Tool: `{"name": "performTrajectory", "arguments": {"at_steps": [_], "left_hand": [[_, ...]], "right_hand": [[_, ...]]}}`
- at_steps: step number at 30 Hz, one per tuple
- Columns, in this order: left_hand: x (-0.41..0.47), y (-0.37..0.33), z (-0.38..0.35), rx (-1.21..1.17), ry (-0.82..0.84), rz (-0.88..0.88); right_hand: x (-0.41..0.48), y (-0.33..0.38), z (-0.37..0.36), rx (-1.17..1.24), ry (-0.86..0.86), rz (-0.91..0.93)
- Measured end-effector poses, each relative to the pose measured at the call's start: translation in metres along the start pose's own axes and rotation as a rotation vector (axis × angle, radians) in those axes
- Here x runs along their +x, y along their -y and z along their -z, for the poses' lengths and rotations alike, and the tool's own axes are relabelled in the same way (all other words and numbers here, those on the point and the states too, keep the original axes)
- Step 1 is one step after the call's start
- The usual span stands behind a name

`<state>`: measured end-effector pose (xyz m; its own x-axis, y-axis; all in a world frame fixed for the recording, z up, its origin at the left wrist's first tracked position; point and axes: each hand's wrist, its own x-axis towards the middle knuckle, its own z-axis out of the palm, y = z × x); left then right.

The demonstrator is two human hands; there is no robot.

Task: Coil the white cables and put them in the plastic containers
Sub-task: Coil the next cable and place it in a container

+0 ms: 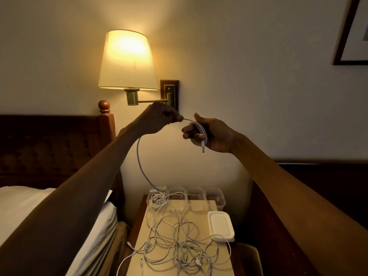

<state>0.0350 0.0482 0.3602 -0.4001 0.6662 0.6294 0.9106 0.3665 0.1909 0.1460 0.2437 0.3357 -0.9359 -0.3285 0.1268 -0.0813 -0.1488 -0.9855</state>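
My right hand grips the thin white cable coil, left hand pinches slack beside it; tail below may snag the white cable tangle.

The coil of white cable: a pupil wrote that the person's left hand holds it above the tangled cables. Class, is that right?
No. The head view shows the right hand holding the coil above the tangled cables; the left hand only pinches its loose length.

picture frame: cut off right | cable tangle: cut off bottom
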Motion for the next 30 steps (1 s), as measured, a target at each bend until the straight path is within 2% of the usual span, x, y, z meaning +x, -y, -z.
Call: {"name": "performTrajectory", "arguments": {"at_steps": [3, 6, 10, 14, 16, 19, 23, 26, 27, 30], "left_hand": [[-0.01, -0.002, -0.015, 0.008, 0.018, 0.011], [-0.018, -0.015, -0.03, -0.127, 0.039, 0.133], [-0.023, -0.03, -0.047, -0.368, 0.181, 0.371], [-0.032, -0.04, -0.061, -0.401, 0.308, 0.342], [-0.032, -0.045, -0.064, -0.354, 0.366, 0.33], [-0.024, -0.055, -0.058, -0.225, 0.424, 0.273], [-0.012, -0.061, -0.036, 0.004, 0.441, 0.127], [-0.006, -0.057, -0.021, 0.045, 0.464, 0.05], [-0.005, -0.056, -0.016, 0.053, 0.472, 0.031], [0.0, -0.052, -0.003, 0.089, 0.461, 0.0]], "right_hand": [[0.001, 0.005, -0.005, 0.063, -0.038, 0.077], [0.002, 0.009, -0.008, 0.131, -0.123, 0.144], [0.008, 0.013, -0.009, 0.222, -0.196, 0.215], [0.016, 0.012, 0.001, 0.207, -0.318, 0.308], [0.02, 0.007, 0.006, 0.075, -0.395, 0.316], [0.022, -0.004, 0.013, -0.314, -0.509, 0.283], [0.02, -0.013, 0.012, -0.614, -0.521, 0.195], [0.018, -0.01, 0.003, -0.822, -0.504, 0.112], [0.019, -0.009, 0.002, -0.849, -0.476, 0.068], [0.018, -0.008, 0.003, -0.727, -0.364, -0.168]]}}
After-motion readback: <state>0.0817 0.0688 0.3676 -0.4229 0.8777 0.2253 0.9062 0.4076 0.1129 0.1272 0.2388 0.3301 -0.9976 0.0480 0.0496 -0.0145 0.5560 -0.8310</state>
